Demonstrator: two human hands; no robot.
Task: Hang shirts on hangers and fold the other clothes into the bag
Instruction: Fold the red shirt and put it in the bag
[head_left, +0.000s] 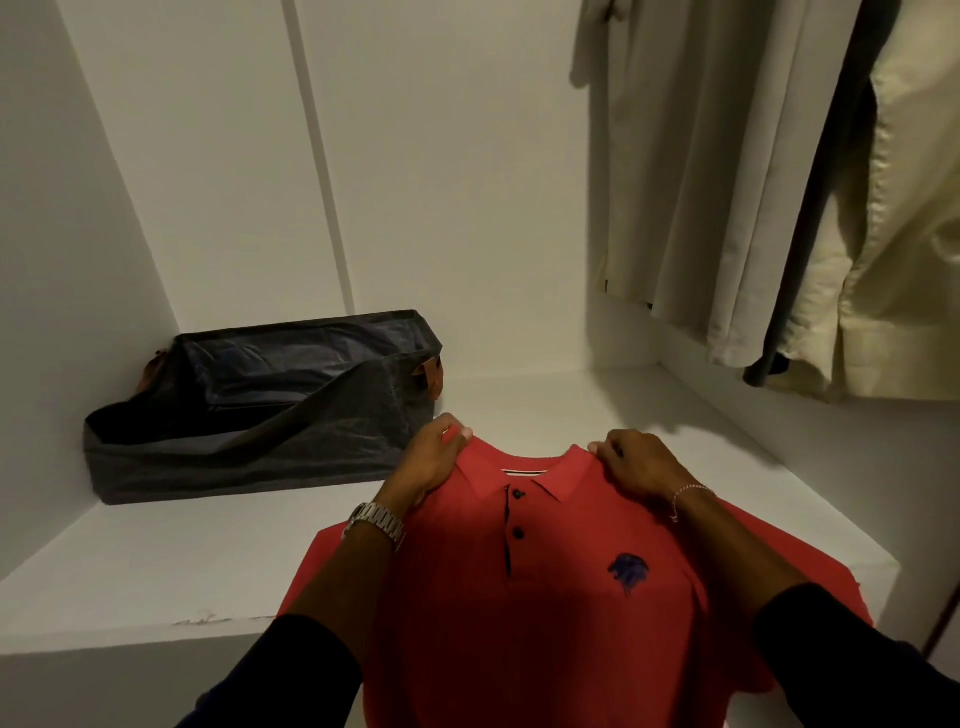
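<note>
Head view: my left hand (434, 460) and right hand (636, 465) pinch the red shirt's (519, 597) shoulders over the shelf's (156, 561) front edge; bag (260, 410) at ten o'clock, bare shelf beyond.

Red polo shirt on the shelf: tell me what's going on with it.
A person holds the red polo shirt at its shoulders, the left hand and the right hand each gripping beside the collar. It lies front up on the white shelf. The dark bag stands open behind it to the left; pale garments hang at right.
</note>
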